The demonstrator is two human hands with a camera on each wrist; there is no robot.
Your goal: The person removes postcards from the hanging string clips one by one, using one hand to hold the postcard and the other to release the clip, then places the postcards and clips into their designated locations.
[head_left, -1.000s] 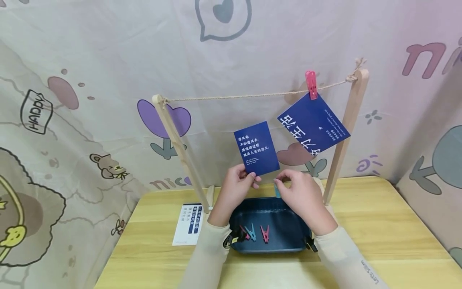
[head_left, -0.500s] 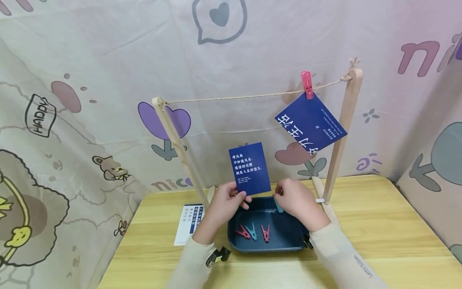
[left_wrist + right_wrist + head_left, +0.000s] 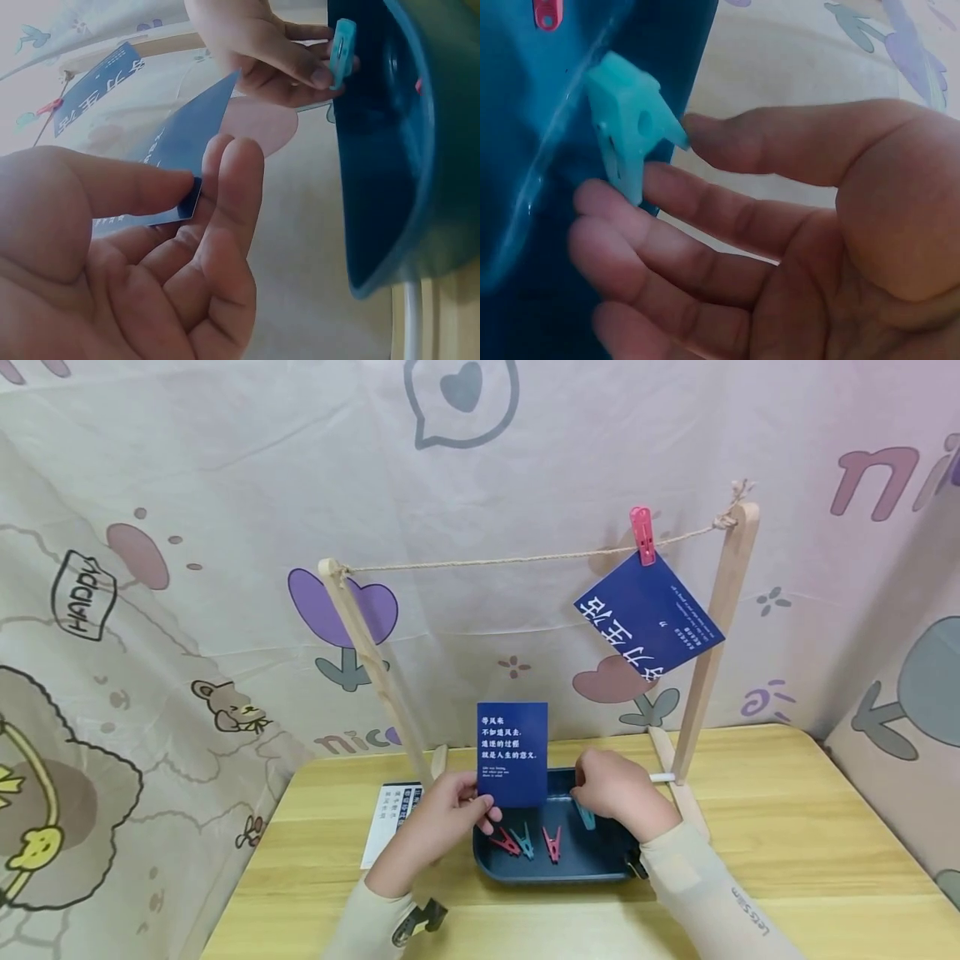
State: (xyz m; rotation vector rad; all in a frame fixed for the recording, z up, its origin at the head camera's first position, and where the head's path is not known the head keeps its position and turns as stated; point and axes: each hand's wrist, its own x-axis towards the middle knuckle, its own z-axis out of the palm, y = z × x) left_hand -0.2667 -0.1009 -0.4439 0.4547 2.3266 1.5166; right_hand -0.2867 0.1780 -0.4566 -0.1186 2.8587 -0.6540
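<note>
My left hand (image 3: 450, 814) pinches a blue card with white writing (image 3: 513, 752) by its lower left part, between thumb and fingers. The card stands upright at the back left of the dark blue tray (image 3: 600, 862). In the right wrist view, a teal clothespin (image 3: 622, 112) sits between the thumb and fingers of my right hand (image 3: 618, 789), its handle ends toward the hand. That hand hovers over the tray's right back part. Two pink clothespins (image 3: 552, 844) and a teal clothespin (image 3: 524, 842) lie in the tray.
A twine line (image 3: 480, 562) runs between two wooden posts (image 3: 375, 668). Near its right end, a pink clothespin (image 3: 642, 537) holds a blue card (image 3: 648, 617), which hangs tilted. A white and blue card (image 3: 382, 822) lies on the table, left of the tray.
Both hands have come down toward the tray. The blue card in my left hand is lower and has straightened from a tilt. My right hand has carried the teal clothespin down over the tray.
</note>
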